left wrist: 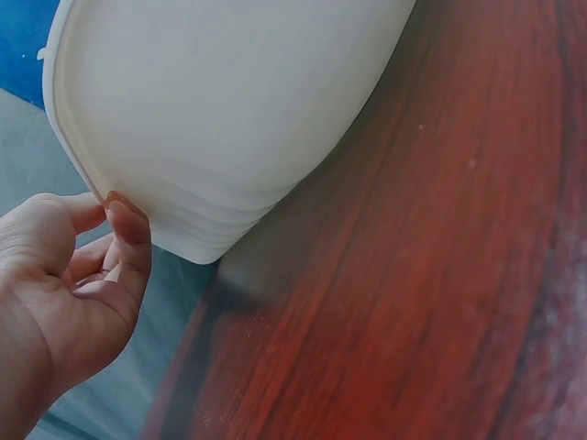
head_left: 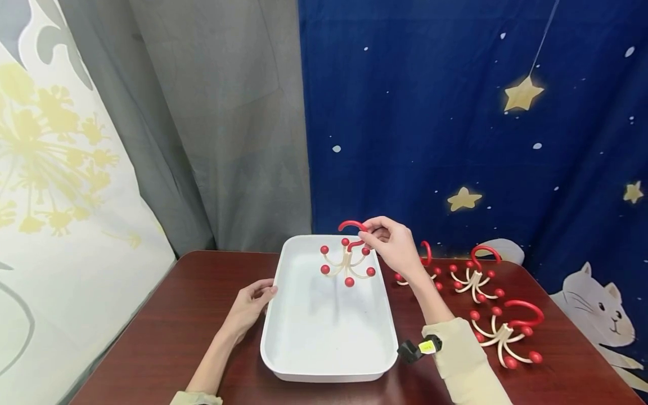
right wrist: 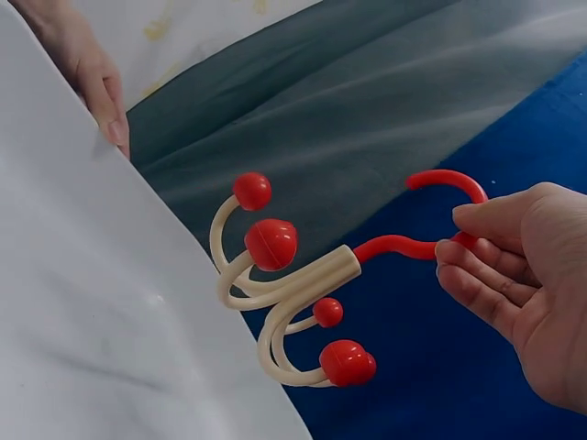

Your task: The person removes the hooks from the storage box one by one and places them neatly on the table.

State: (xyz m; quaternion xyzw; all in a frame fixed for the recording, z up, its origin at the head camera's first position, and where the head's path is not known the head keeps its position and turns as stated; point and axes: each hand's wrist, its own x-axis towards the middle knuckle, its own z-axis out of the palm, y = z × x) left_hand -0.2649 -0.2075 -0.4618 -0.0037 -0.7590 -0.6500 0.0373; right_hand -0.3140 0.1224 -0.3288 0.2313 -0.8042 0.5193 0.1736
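My right hand [head_left: 392, 244] pinches the red curved hook of a multi-arm hanger [head_left: 347, 260] between thumb and fingers. The hanger is held up over the far part of a white tray [head_left: 329, 332]; its cream arms curl outward and end in red balls, as the right wrist view shows close up [right wrist: 312, 280]. At the tray's left side, my left hand [head_left: 251, 304] grips the rim between thumb and fingers, seen also in the left wrist view [left wrist: 92, 275]. Inside the tray only a faint shadow shows.
On the table [head_left: 212, 315] right of the tray lie more such hangers: one [head_left: 475, 281] toward the back, a nearer one [head_left: 503, 334], and one [head_left: 426, 253] partly hidden behind my right forearm. Grey and blue curtains [head_left: 405, 112] hang behind the table.
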